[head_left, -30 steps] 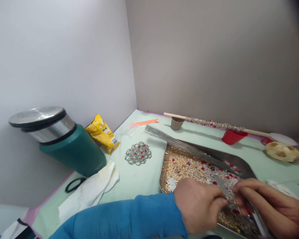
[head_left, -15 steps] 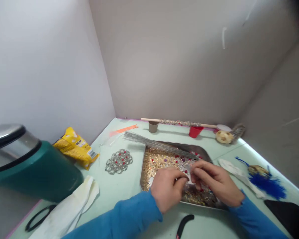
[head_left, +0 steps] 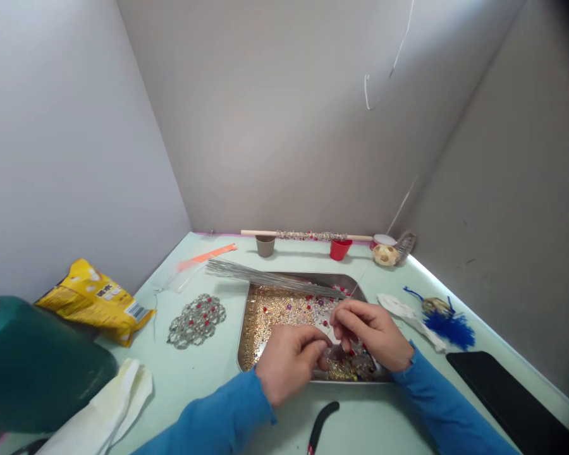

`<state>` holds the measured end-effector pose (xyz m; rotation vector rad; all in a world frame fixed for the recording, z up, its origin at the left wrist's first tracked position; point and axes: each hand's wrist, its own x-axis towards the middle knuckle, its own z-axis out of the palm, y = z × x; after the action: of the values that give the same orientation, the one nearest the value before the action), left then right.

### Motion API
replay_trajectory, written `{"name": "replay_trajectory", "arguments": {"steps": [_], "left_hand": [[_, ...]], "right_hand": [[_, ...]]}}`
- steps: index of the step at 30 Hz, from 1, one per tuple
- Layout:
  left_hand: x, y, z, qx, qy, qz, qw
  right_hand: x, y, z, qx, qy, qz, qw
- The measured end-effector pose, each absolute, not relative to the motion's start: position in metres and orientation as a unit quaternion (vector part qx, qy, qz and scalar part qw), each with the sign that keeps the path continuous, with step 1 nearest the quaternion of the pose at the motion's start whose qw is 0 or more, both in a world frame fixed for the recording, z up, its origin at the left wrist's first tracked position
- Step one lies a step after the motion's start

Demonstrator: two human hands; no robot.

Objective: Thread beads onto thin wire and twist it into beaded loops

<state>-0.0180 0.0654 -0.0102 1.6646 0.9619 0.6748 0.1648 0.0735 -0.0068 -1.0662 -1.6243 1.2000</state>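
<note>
My left hand [head_left: 291, 361] is closed in a pinch over the front of the metal tray [head_left: 241, 341]; what lies between its fingertips is too small to make out. Close by on the right, my right hand [head_left: 372, 332] pinches a thin wire [head_left: 359, 280], which slants up and back from the fingers. The fingertips of both hands nearly meet above the tray. Gold beads [head_left: 265, 328] cover the tray's left part, with red, clear and purple ones scattered farther right. A bundle of thin metal wires [head_left: 260, 276] lies across the tray's back rim.
Left of the tray lies a silver wire piece with red beads [head_left: 198, 321]. A yellow packet [head_left: 99, 300], a green flask [head_left: 38, 366] and white cloth [head_left: 109, 404] are farther left. Pliers [head_left: 323, 423] lie in front. Behind, a beaded stick [head_left: 308, 236] rests on two cups.
The view has swung right, so the things on the table appear farther left. Both hands stay pinched close together over the tray; the slanting wire at the right hand now shows more clearly.
</note>
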Motion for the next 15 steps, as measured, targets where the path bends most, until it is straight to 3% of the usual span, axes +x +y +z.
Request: {"name": "replay_trajectory", "arguments": {"steps": [15], "left_hand": [[-0.0186, 0.0740, -0.0101, 0.618, 0.381, 0.223, 0.651]], "right_hand": [[0.1647, 0.0784, -0.0053, -0.429, -0.599, 0.476, 0.481]]}}
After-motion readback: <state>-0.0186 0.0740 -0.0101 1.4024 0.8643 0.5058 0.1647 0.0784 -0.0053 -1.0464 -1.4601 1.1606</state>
